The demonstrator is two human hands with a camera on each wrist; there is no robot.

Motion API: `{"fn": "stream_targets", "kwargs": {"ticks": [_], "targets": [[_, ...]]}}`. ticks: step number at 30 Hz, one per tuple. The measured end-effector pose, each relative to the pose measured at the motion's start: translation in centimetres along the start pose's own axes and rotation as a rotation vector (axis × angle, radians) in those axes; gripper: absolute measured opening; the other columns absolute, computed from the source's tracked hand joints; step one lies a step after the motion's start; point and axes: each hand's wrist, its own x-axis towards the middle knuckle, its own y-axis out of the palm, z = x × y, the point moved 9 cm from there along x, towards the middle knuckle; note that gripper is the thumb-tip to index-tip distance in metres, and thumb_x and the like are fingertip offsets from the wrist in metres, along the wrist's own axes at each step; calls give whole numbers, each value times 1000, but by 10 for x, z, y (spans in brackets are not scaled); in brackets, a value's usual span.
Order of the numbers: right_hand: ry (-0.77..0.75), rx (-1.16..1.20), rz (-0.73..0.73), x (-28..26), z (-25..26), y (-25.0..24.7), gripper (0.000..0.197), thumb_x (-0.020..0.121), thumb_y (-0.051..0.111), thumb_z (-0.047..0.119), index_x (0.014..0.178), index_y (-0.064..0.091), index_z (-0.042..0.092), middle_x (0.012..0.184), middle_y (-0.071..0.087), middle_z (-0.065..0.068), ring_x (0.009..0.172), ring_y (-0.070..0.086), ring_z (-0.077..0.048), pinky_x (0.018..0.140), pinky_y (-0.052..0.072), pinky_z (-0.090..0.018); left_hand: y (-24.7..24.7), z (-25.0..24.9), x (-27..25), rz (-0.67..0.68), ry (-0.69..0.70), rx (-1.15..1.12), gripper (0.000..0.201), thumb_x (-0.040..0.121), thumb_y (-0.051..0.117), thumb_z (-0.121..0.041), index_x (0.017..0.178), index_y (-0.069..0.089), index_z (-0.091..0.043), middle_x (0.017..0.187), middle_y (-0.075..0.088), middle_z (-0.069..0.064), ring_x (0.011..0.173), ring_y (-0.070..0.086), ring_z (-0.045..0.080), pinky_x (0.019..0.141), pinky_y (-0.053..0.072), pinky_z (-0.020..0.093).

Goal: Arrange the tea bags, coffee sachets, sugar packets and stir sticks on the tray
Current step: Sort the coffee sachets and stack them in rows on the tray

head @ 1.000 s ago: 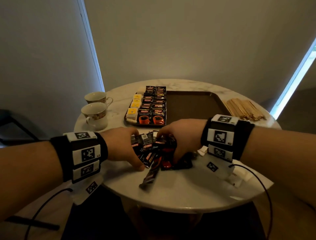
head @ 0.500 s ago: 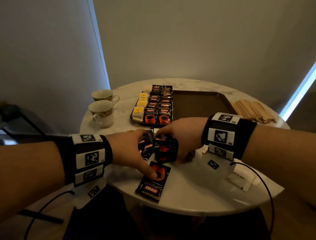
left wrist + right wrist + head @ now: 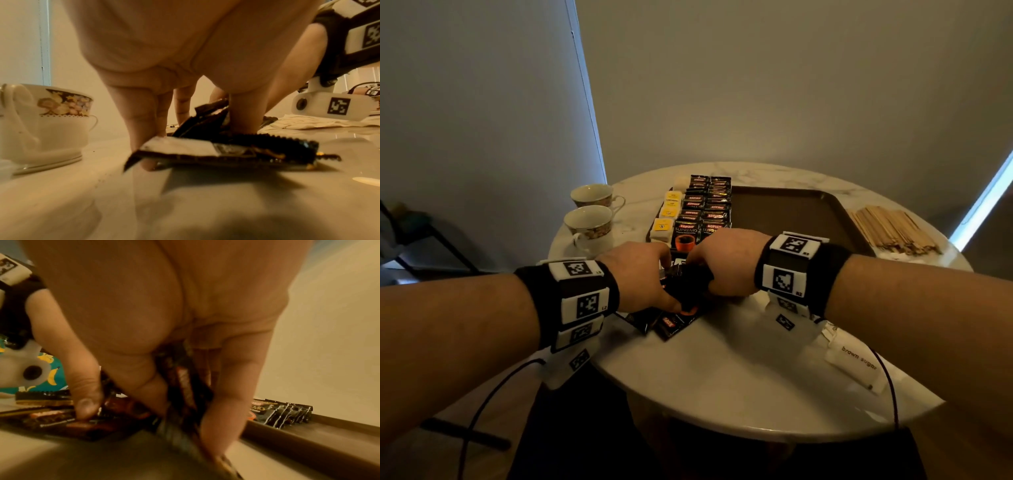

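Head view: left hand (image 3: 640, 274) and right hand (image 3: 726, 263) gathering coffee sachets (image 3: 681, 291) on tabletop (image 3: 722, 377), just before tray (image 3: 791, 212).
Left wrist view: grip pinching sachets.
Right wrist view: grip clamping upright bundle. Next, likely squaring, carrying onto tray.

**Right hand gathers coffee sachets beside the tray**

Seen from beneath the wrist, the right hand (image 3: 164, 321) clasps a bunch of dark coffee sachets (image 3: 185, 386) standing on edge between thumb and fingers (image 3: 232, 378), just beside the brown tray (image 3: 308, 439). On the side of the bunch away from the tray, the left hand's thumb (image 3: 86, 395) presses on loose sachets (image 3: 61, 418) lying flat on the table (image 3: 41, 456). Inside the tray, against its near rim, stands a row of sachets (image 3: 285, 413).
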Motion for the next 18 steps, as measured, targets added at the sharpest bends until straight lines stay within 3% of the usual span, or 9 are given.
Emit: {"fn": "stream_targets", "kwargs": {"ticks": [5, 10, 15, 18], "targets": [[80, 118, -98, 0, -20, -16, 47, 96, 62, 16, 139, 58, 34, 118, 66, 4, 103, 61, -18, 78, 49, -29, -3, 3, 3, -34, 5, -21, 66, 73, 83, -63, 125, 56, -32, 113, 68, -7, 93, 65, 12, 81, 60, 33], [178, 321, -169, -3, -56, -36, 21, 95, 63, 16, 106, 63, 34, 95, 66, 9, 93, 66, -15, 70, 52, -28, -11, 3, 9, -99, 34, -109, 44, 81, 79, -52, 114, 60, -31, 105, 67, -7, 89, 63, 10, 78, 58, 30], [225, 439, -193, -2, -77, -45, 19, 94, 64, 17, 108, 63, 30, 96, 69, 6, 88, 65, -13, 68, 52, -26, -27, -7, 18, -206, 96, -230, 29, 90, 71, -36, 117, 63, -29, 93, 65, -11, 87, 64, 11, 70, 51, 26], [249, 522, -209, -2, -88, -48, 19, 94, 65, 18, 108, 61, 30, 96, 69, 6, 85, 67, -10, 64, 52, -24, -33, -7, 23, -232, 120, -326, 24, 92, 71, -32, 114, 63, -30, 90, 67, -12, 80, 64, 6, 62, 47, 20]]}}
